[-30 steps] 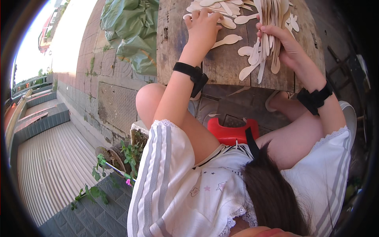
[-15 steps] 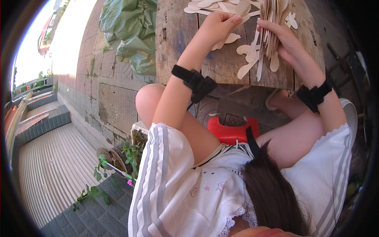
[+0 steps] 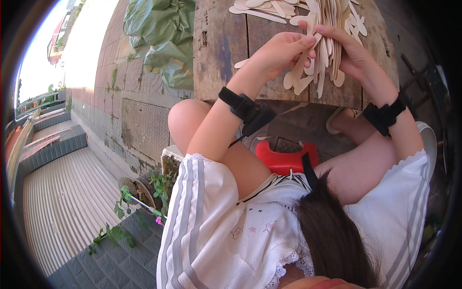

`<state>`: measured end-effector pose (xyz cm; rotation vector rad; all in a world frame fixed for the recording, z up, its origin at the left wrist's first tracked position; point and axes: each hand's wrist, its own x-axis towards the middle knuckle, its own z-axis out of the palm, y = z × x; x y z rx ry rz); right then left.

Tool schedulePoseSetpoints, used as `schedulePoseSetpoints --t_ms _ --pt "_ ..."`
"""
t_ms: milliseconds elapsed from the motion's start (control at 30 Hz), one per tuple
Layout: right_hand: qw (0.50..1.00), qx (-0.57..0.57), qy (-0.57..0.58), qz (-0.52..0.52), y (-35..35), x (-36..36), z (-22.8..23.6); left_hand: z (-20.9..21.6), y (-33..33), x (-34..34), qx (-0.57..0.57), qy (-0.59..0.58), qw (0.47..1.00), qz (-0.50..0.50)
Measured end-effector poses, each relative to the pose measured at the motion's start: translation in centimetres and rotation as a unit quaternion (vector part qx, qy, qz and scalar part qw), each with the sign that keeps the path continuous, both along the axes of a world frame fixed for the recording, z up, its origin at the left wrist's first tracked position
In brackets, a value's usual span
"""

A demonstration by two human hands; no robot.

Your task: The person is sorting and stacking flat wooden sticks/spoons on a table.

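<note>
My right hand is wrapped round the right side of a thick upright bundle of pale wooden spoons. Thumb and fingers of my left hand pinch a single wooden spoon against the bundle's left side. Below the left fingers, a few loose wooden pieces lie by the table's near edge, partly overlapped by the bundle. The fingertips of both hands nearly meet at the bundle.
A scattered pile of wooden spoons lies at the far side of the worn wooden table. More loose spoons are right of the bundle. A green plastic sack stands left of the table. Under me is a red stool.
My left hand has moved right and slightly nearer me, bringing its spoon from beside the far pile to the bundle. My right hand still holds the bundle.
</note>
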<state>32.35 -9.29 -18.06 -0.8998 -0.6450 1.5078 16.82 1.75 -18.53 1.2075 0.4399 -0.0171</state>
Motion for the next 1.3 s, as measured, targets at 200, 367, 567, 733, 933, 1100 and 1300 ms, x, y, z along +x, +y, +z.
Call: schedulePoseSetpoints --t_ms 200,367,567,733,933,1100,1300 --pt "0.989 -0.023 0.014 -0.148 0.4 -0.5 3.2 0.9 -0.4 -0.4 -0.048 -0.091 0.995 0.006" --pt "0.974 0.047 0.084 -0.205 0.1 5.2 3.1 2.7 0.4 -1.9 0.186 -0.059 0.978 -0.075" --pt "0.98 -0.03 0.158 -0.116 -1.1 4.9 2.4 5.0 0.2 -3.0 0.331 -0.179 0.926 -0.024" --pt "0.977 -0.119 0.166 -0.06 -2.3 -0.3 0.5 4.0 -2.2 -1.7 0.546 -0.294 0.784 0.036" --pt "0.975 -0.093 0.198 -0.045 -1.9 -0.8 0.3 3.3 -2.2 -1.7 0.558 -0.309 0.769 0.044" --pt "0.979 -0.089 0.164 -0.084 -2.4 -0.4 0.5 4.2 -0.8 -2.3 0.392 -0.286 0.874 -0.025" --pt "0.985 -0.107 0.109 -0.082 -2.2 -0.2 1.2 -1.4 7.8 -2.5 0.851 -0.017 0.512 0.115"
